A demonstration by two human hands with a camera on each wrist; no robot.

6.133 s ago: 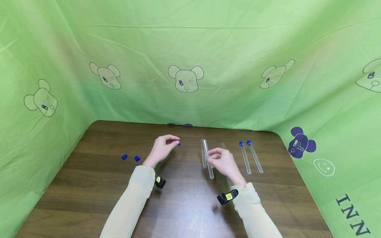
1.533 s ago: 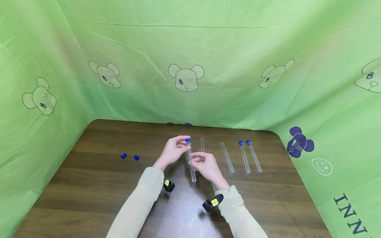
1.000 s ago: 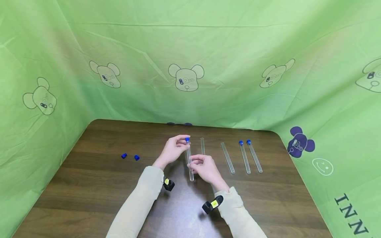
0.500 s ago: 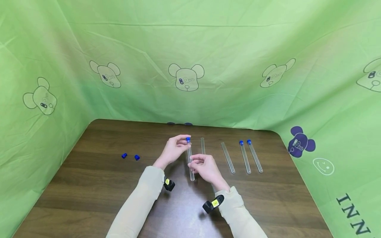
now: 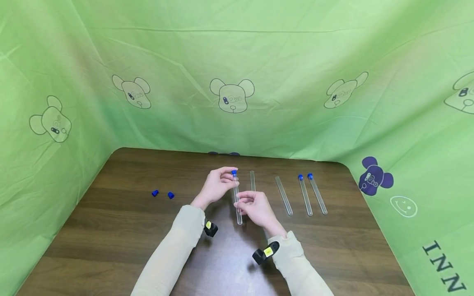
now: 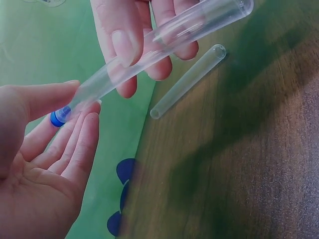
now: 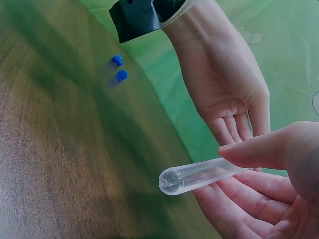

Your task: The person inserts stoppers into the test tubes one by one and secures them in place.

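Observation:
Both hands hold one clear test tube [image 5: 237,192], tilted, with its rounded end toward the person. A blue cap [image 5: 234,172] sits on its far end. At that capped end, my left hand [image 5: 215,186] pinches the tube, thumb just below the cap [image 6: 57,118] and fingers behind. My right hand [image 5: 256,206] grips the tube lower down between thumb and fingers; the rounded end [image 7: 172,181] sticks out past them in the right wrist view. Just right of the hands lies an uncapped test tube [image 5: 253,181], partly hidden by the right hand.
Two loose blue caps [image 5: 155,193] lie on the brown wooden table [image 5: 111,230], left of the hands. Farther right lie another uncapped tube [image 5: 283,196] and two tubes with blue caps [image 5: 305,195]. A green cloth [image 5: 177,123] hangs behind and beside the table.
About six seconds ago the left hand held the blue cap apart from the tube, which the right hand held farther right. Now the cap is on the tube. Over the last second, the hands barely move.

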